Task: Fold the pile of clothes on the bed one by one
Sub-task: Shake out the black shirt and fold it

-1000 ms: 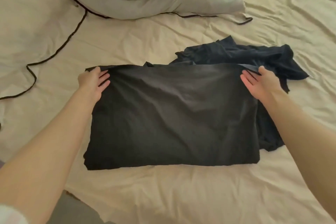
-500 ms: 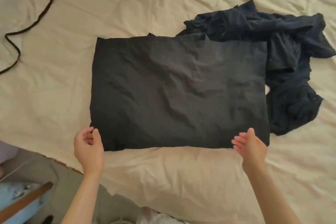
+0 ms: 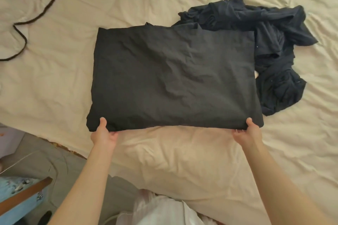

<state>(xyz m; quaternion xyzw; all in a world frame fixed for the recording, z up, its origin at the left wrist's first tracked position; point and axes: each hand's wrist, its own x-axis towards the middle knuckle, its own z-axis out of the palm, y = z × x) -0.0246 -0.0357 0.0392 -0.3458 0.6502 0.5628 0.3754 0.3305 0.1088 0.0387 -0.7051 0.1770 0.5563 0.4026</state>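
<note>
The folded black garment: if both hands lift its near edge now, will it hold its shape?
Probably not. The folded black garment looks thin and creased, so it should sag between the left hand and right hand. Its layers may slip apart.

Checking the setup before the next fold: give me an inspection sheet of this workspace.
Surface: beige bedsheet, wrinkled.
Job's things: black folded garment lies flat; dark navy clothes pile crumpled at its right, partly under it.
Clutter: nothing seen.
Grippers: left hand and right hand each grip the garment's near edge, thumbs on top.
Cables: dark cord snakes across the sheet, upper left.
Surroundings: grey floor; blue patterned item, lower left.
</note>
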